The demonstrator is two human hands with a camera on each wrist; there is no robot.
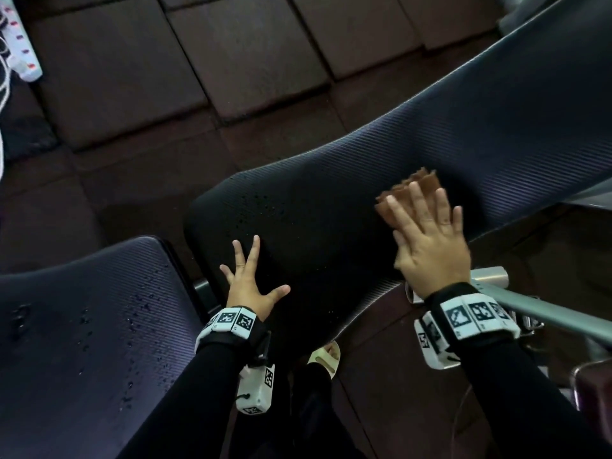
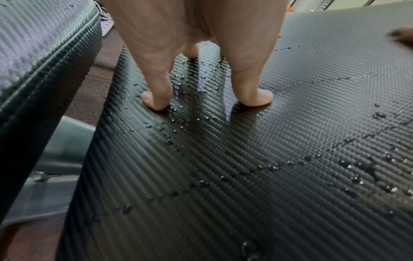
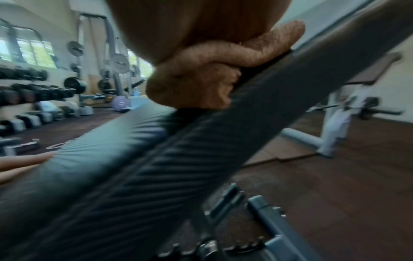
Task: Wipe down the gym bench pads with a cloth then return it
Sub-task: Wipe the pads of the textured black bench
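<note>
A long black ribbed back pad of the gym bench runs from the centre to the upper right, with water droplets near its lower end. My right hand lies flat with straight fingers on a brown cloth, pressing it onto the pad; the same cloth bunches under my palm in the right wrist view. My left hand rests spread on the pad's lower end, fingertips touching the wet surface. The seat pad at lower left also carries droplets.
The grey metal bench frame sticks out under my right wrist. A white power strip lies on the dark rubber floor tiles at upper left. A dumbbell rack and another bench stand further off.
</note>
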